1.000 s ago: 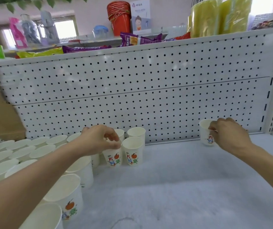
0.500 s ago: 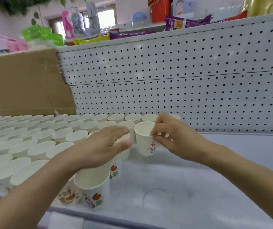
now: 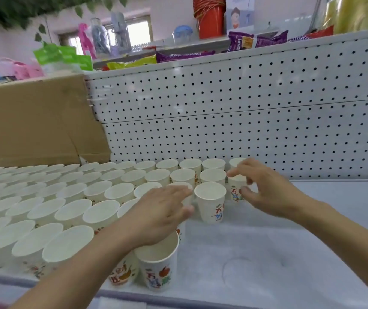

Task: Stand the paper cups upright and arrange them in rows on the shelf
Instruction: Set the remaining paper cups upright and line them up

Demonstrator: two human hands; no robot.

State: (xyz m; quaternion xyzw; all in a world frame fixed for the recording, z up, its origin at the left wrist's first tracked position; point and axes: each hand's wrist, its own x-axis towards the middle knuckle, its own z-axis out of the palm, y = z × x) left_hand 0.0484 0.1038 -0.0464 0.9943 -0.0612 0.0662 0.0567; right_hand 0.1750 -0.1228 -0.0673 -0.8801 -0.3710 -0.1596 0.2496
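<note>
shelf (image 3: 267,253): right hand (image 3: 269,192) pinches cup (image 3: 234,191) marked "万".

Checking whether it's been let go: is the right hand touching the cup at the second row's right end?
Touching. Head view: the right hand pinches the cup, thumb on its printed side, forefinger at its rim.

White paper cups (image 3: 67,204) with bright fruit-and-lettering prints stand upright, mouths up, packed in tight rows across the left and centre of the frame on the pale shelf (image 3: 312,241). At the block's right edge, the end cup (image 3: 236,194) is upright too, pinched by the right hand (image 3: 272,192).
</note>
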